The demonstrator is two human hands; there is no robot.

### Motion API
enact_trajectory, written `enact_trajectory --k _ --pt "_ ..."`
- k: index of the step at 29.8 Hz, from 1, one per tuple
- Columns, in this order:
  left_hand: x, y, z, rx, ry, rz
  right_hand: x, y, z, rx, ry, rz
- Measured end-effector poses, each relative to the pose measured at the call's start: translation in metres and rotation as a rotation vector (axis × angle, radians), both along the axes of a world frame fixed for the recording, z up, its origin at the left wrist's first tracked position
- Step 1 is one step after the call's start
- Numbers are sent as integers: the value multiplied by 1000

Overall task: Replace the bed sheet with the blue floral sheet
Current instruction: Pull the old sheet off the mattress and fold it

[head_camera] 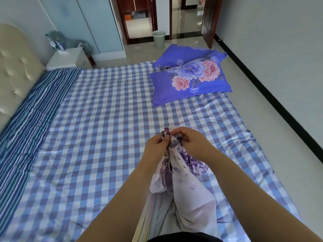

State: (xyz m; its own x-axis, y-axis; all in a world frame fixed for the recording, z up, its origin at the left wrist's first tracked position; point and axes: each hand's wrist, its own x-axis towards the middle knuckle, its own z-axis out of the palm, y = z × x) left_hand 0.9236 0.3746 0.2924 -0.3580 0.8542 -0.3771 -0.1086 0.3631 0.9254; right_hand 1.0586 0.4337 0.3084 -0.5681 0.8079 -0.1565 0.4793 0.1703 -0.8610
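A blue and white checked sheet (108, 130) covers the bed. Over its near edge I hold up a bunched pale sheet with purple-blue flowers (185, 175), which hangs down toward my body. My left hand (156, 146) pinches its top edge. My right hand (187, 142) grips the same edge right beside it. The two hands touch at the fingertips.
Two blue floral pillows (190, 79) lie at the bed's far right corner. A blue striped cloth (29, 116) runs along the padded headboard (14, 70) on the left. A white nightstand (67, 57), a bin (159, 39) and open doors stand beyond. Bare floor lies to the right.
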Motion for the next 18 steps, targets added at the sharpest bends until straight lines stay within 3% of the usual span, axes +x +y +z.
enact_trajectory --k 6,12,15,18 --pt "-7 -2 4 -16 -1 -90 2 4 12 92 -93 68" --pt "-1 -5 12 -9 -19 -231 0 12 5 344 -160 33" --pt "1 -4 13 2 151 -300 1 18 0 339 -207 19" --pt "4 -1 10 17 250 -258 2 25 -6 261 -114 -9"
